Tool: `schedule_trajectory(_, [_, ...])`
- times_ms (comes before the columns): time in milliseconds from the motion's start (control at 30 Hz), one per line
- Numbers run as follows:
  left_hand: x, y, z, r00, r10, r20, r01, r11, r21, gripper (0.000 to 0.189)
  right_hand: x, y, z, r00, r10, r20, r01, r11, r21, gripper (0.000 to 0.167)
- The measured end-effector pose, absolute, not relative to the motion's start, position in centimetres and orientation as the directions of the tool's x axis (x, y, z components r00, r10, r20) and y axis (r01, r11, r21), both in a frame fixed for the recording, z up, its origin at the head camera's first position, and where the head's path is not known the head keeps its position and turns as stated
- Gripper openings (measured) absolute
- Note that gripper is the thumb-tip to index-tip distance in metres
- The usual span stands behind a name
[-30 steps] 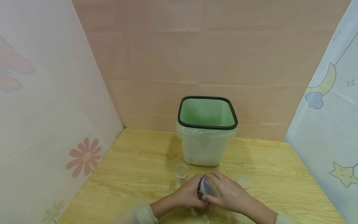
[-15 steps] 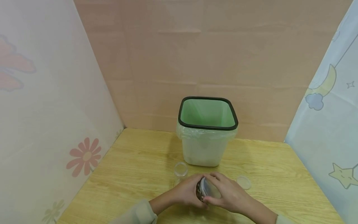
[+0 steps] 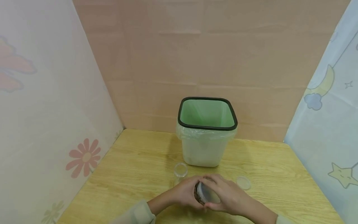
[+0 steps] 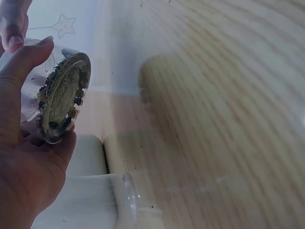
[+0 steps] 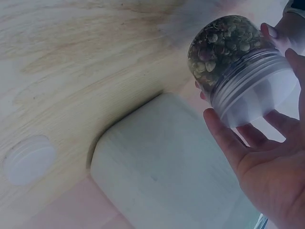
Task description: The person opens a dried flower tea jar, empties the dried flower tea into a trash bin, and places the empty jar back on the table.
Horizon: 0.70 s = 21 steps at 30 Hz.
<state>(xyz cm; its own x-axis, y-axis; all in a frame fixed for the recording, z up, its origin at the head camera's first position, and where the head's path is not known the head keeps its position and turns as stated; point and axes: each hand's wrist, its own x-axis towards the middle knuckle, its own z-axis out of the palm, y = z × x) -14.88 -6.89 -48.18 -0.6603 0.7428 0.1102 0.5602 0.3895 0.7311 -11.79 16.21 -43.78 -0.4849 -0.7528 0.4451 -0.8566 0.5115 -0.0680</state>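
Note:
My left hand grips the body of a clear plastic jar, tilted on its side just above the table. Dried, leafy brown-green bits lie inside it, and the jar's base faces the left wrist camera. Fingers and thumb of my right hand curl round the jar's translucent lid, which sits on the jar's mouth. A second clear jar stands on the table just beyond my left hand, partly hidden by it. Past my right hand, a loose translucent lid lies flat.
A whitish bin with a black rim and a green-tinted plastic liner stands behind the hands. The wood-grain table is bounded by a brown backdrop and patterned sheets on both sides.
Both hands and the jar have shifted slightly left and down. The right hand's fingers have moved a little round the lid, which stays on the jar.

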Motion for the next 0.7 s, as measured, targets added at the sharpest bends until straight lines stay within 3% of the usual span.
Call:
schedule_trajectory(400, [-14.3,-6.67,-48.57,-0.704,0.706,0.079,0.525,0.442,0.727,0.094,-11.47,16.39,-43.93,-0.622,-0.716,0.315,-0.781,0.593,-0.195,0.074])
schedule_trajectory(700, [-14.2,-6.31,-48.49,-0.691,0.72,0.069,0.534,0.444,0.719,0.094,-11.72,16.25,-43.05,-0.757,-0.629,0.173,-0.647,0.689,-0.327,0.081])
